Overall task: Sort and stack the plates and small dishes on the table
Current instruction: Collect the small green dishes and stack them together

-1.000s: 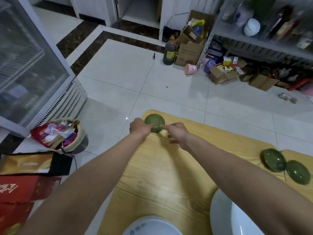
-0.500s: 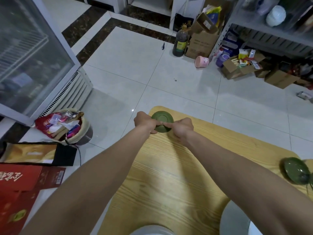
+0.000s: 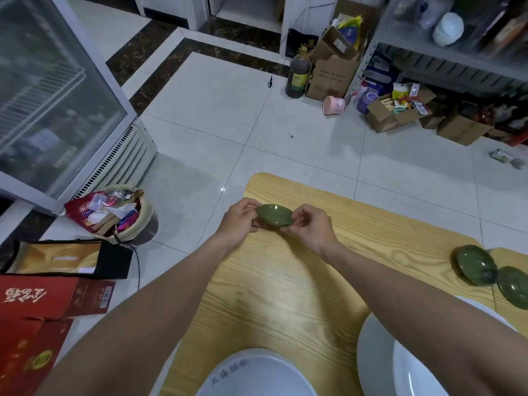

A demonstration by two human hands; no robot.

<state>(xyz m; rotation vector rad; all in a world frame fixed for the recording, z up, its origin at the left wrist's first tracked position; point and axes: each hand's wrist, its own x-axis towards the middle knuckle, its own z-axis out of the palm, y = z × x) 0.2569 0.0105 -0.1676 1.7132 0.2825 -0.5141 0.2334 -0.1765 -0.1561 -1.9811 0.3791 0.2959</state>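
Both hands, left hand [image 3: 240, 217] and right hand [image 3: 310, 227], pinch opposite rims of the green dish [image 3: 275, 214] above the table's [image 3: 285, 295] far left corner; keep it level when carrying toward the other green dishes [image 3: 475, 268] at the right edge.

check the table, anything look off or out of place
Nothing broken or spilled. Two small green dishes lie upside down at the table's right edge, unstacked, while both hands hold a third green dish.

We see a matt wood-grain surface [image 3: 285, 295], glossy green glazed dishes [image 3: 475, 268], smooth white plates [image 3: 380, 364], and a shiny tiled floor [image 3: 214, 115].
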